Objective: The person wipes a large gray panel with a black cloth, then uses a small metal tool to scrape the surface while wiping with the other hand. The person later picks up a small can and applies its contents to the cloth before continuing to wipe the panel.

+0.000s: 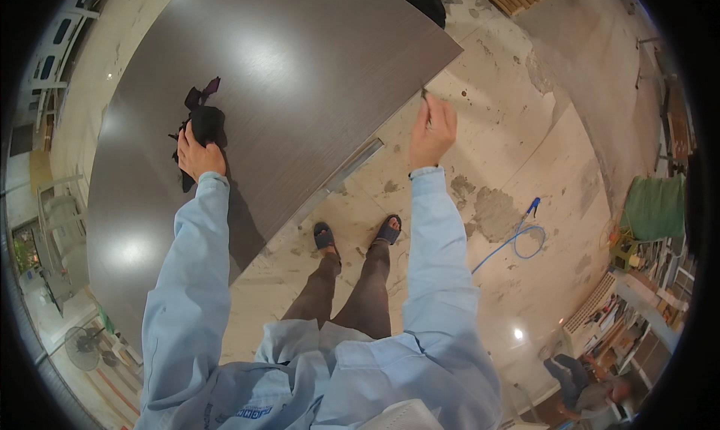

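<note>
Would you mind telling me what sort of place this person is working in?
Probably a furniture or woodworking workshop: a large dark laminate panel wiped with a black cloth, a stained concrete floor, and cluttered tool shelves.

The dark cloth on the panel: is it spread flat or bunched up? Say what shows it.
Bunched up. The dark cloth sits as a crumpled lump under the left hand on the dark panel, loose ends sticking out.

Black cloth (204,122) lies on the large dark wood-grain panel (285,70), under the left hand (196,154). Right hand (433,130) sits just off the panel's right edge, coiled blue hose (517,242) on the concrete floor (540,152) further right.
</note>
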`<state>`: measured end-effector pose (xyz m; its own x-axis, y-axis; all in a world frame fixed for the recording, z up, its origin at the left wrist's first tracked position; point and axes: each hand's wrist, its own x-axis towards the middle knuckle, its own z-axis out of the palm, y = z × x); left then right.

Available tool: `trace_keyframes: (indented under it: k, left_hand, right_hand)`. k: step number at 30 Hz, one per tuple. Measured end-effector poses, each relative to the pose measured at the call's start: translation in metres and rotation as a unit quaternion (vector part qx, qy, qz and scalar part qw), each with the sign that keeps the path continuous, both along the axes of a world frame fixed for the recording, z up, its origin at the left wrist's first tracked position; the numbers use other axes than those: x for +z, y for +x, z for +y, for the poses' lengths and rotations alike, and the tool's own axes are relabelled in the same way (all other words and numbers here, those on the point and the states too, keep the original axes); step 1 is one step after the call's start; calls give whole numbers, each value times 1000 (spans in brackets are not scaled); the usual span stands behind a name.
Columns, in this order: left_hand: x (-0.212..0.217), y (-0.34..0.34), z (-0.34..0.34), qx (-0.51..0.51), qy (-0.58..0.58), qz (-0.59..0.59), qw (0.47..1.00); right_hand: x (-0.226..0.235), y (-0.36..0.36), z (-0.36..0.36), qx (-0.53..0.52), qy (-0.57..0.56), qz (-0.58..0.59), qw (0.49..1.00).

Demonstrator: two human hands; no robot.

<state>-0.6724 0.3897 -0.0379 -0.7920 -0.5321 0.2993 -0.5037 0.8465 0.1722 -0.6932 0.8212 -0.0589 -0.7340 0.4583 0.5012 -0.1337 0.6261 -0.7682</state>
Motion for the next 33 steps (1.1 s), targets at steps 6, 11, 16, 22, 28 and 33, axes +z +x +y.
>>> trace_keyframes:
  k: [6,11,16,22,28,33]
  left_hand:
    - [0,0,-3,-1,-9,-3,1000]
    - [0,-3,-1,0,-7,-2,1000]
    - [-2,-5,-1,2,-8,1,1000]
    - [-6,-3,-3,-1,-9,1,1000]
    - [-7,-3,-1,-6,-6,7,1000]
    - [-7,-3,1,-2,1,0,1000]
  right_hand:
    - [-18,111,-81,197,69,77,975]
    - [-2,81,-52,138,161,55,976]
    - [-3,1,-1,39,153,-10,987]
    - [30,105,-70,274,161,4,948]
    - [48,38,-23,85,209,-64,972]
    - [56,68,-45,325,253,6,911]
